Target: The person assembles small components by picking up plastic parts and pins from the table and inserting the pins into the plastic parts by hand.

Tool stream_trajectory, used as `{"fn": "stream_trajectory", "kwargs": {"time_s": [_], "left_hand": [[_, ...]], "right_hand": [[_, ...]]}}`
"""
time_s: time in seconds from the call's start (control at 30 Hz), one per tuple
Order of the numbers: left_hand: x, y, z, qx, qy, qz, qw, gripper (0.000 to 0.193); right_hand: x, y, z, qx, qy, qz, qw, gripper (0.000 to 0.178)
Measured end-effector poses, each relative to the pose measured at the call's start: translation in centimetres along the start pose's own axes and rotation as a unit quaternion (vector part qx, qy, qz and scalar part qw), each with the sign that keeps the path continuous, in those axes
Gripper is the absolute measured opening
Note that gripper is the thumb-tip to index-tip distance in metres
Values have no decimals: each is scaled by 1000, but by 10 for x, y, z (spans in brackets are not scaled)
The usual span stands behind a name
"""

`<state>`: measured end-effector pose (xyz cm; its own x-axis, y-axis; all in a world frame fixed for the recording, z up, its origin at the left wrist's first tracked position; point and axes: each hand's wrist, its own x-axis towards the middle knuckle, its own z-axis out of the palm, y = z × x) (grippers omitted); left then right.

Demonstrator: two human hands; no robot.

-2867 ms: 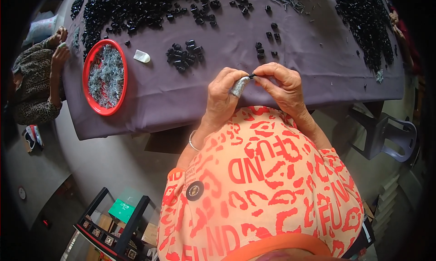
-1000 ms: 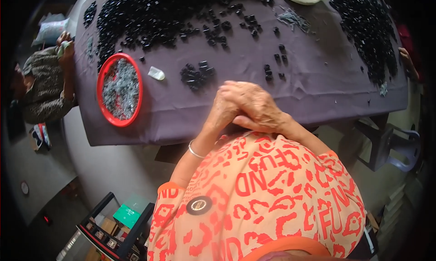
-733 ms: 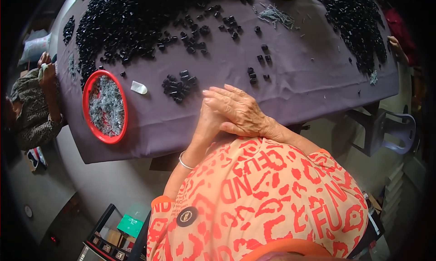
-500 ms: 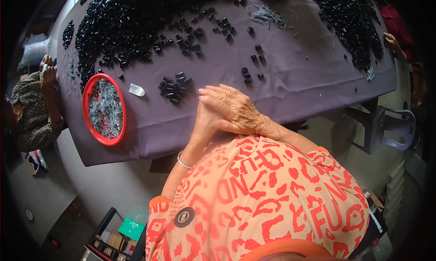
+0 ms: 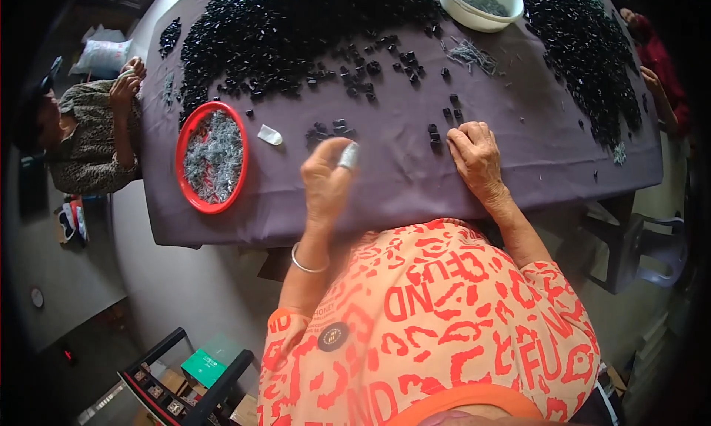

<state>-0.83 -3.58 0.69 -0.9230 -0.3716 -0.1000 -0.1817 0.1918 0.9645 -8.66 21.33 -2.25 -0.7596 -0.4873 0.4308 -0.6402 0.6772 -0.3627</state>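
My left hand [image 5: 324, 185] is raised over the table's near side, blurred by motion, its fingers curled in. A white cover [image 5: 349, 156] sits on one of its digits; whether anything is pinched there cannot be made out. Just beyond it lies a small heap of black plastic pieces [image 5: 320, 134], partly hidden. My right hand [image 5: 478, 163] rests on the cloth to the right, fingers bent and drawn together, their tips beside a few loose black pieces [image 5: 434, 135]. What those fingers hold, if anything, is hidden.
A red oval basket [image 5: 181, 175] of grey pins stands at left, a loose white finger cover [image 5: 270, 135] beside it. Large black piles [image 5: 252, 33] spread beyond, near a white bowl [image 5: 474, 17] and scattered pins [image 5: 472, 54]. People sit at left [image 5: 89, 133] and right [image 5: 661, 59].
My hands were clasped together at the table edge and have parted. The right hand has moved right toward the loose black pieces; the left is lifted near the small heap. The view has shifted.
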Motion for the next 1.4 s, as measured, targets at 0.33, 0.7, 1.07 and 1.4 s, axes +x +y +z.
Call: {"fn": "stream_trajectory", "kwargs": {"time_s": [0.33, 0.7, 1.07, 1.4], "left_hand": [[14, -1, -17, 272, 120, 157, 942, 28], [-15, 33, 59, -168, -152, -119, 967, 19], [-16, 32, 66, -281, -158, -165, 932, 15], [-7, 12, 56, -233, -128, -109, 958, 11]], "right_hand": [[0, -5, -10, 295, 47, 212, 931, 10], [8, -14, -27, 755, -11, 317, 574, 12], [8, -41, -21, 685, -18, 293, 667, 9], [66, 38, -17, 197, 110, 91, 970, 13]]}}
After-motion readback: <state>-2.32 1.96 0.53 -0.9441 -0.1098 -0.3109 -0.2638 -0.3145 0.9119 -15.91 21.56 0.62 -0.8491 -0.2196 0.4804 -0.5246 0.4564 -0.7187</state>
